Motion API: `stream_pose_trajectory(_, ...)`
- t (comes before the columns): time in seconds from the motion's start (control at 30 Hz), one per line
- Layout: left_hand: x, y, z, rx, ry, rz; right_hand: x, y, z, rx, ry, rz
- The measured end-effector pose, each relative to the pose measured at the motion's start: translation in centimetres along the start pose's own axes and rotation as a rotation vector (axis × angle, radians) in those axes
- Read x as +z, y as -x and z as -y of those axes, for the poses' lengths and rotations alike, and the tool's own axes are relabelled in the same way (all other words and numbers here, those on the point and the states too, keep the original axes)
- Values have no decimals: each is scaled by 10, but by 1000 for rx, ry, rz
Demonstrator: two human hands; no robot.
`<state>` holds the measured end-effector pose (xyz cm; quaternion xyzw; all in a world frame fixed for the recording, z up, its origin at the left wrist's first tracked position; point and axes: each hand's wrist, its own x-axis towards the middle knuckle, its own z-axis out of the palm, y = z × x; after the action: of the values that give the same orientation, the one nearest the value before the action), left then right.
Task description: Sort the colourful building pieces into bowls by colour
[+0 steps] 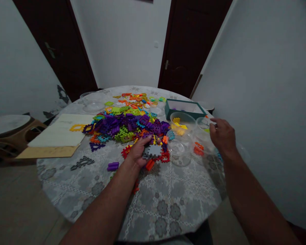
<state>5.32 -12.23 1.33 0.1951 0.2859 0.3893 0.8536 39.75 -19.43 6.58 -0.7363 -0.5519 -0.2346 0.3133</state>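
Observation:
My left hand (137, 152) is closed around grey toothed building tiles (155, 150), held just above the tablecloth at the front of a colourful heap of building tiles (112, 124). Red tiles (165, 157) and an orange piece (150, 165) lie close by it. Over on the right, my right hand (223, 134) has its thumb and fingers pinched together at the edge of a clear plastic bowl (203, 126). What sits between those fingertips is too small to make out. Another clear bowl (183, 119) holds yellow tiles (180, 128), and orange tiles (199, 149) show in a bowl nearer me.
A green-sided box (185, 109) stands behind the bowls. Cardboard and a pale sheet (63, 131) lie at the left, with clear lids (93, 106) behind. A grey tile (82, 163) and a purple piece (113, 166) rest on the round table's patterned cloth (165, 211).

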Motion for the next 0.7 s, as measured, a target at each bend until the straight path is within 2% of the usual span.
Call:
stream_pose_trajectory(0.07,1,0,1,-9,-6,-21,-7,26,44,-75,-234,98)
stream_pose_trajectory(0.17,0,0,2,-7,18,-16,-15,66,108,-262,-559,387)
stream_pose_trajectory(0.23,-1,-1,2,-4,34,-11,-16,87,139,-393,-635,426)
stream_pose_trajectory(0.3,-2,-3,2,-2,40,-15,-11,99,157,-477,-638,404)
stream_pose_trajectory(0.5,-4,-7,4,9,56,9,4,101,168,-521,-640,317)
stream_pose_trajectory(0.6,-5,-6,4,1,43,3,-2,89,165,-483,-689,337)
stream_pose_trajectory(0.7,-6,-5,4,-1,7,-13,-12,67,160,-369,-678,384)
